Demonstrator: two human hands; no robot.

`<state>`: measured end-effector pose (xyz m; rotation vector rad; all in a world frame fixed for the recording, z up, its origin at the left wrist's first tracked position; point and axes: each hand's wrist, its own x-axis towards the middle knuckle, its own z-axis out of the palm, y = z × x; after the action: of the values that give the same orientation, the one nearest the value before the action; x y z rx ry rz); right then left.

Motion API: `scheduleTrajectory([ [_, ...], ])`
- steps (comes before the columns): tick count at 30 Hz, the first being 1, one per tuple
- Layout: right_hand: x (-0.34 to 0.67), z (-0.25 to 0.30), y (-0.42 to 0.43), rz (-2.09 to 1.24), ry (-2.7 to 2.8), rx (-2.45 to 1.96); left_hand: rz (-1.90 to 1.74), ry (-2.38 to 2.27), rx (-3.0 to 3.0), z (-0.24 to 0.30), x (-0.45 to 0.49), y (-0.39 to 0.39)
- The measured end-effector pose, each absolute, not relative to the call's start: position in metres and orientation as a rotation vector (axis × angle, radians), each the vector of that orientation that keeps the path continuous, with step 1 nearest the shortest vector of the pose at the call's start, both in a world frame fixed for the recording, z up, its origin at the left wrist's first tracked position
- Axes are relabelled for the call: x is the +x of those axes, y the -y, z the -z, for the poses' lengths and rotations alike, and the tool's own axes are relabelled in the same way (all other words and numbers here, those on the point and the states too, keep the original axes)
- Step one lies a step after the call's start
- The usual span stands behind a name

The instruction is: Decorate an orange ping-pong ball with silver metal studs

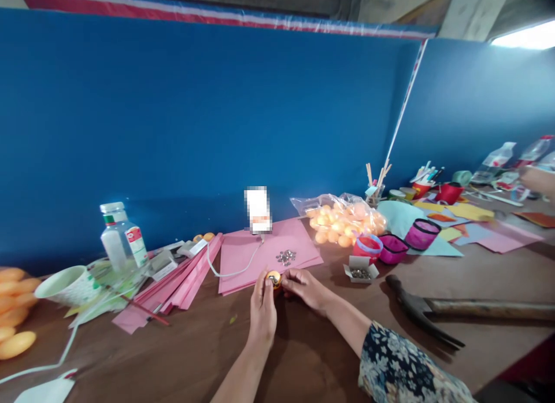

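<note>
Near the middle of the table, my left hand (pixel 263 306) holds a small orange ball (pixel 273 276) upright between thumb and fingers. Shiny metal shows on the top of the ball. My right hand (pixel 303 286) is closed, its fingertips pinched against the ball's right side; any small piece between them is hidden. Just beyond lies a loose heap of small shiny metal pieces (pixel 286 257) on pink paper sheets (pixel 243 255). To the right, a small open white box (pixel 361 270) contains more such pieces.
A claw hammer (pixel 477 308) lies at right. Behind are a clear bag of orange balls (pixel 340 218), purple cups (pixel 421 233) and coloured paper. At left stand a clear bottle (pixel 117 238), a patterned cup (pixel 67 286) and more orange balls (pixel 17 345). Another person's hand (pixel 537 180) shows far right.
</note>
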<state>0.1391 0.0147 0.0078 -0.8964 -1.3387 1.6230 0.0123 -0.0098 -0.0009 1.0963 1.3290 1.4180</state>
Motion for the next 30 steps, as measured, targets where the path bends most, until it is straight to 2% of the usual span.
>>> scheduleTrajectory([
  [30, 0.1400, -0.0090, -0.0151, -1.625, 1.337, -0.918, -1.402, -1.412, 1.215, 0.0026, 0.0111, 0.0082],
])
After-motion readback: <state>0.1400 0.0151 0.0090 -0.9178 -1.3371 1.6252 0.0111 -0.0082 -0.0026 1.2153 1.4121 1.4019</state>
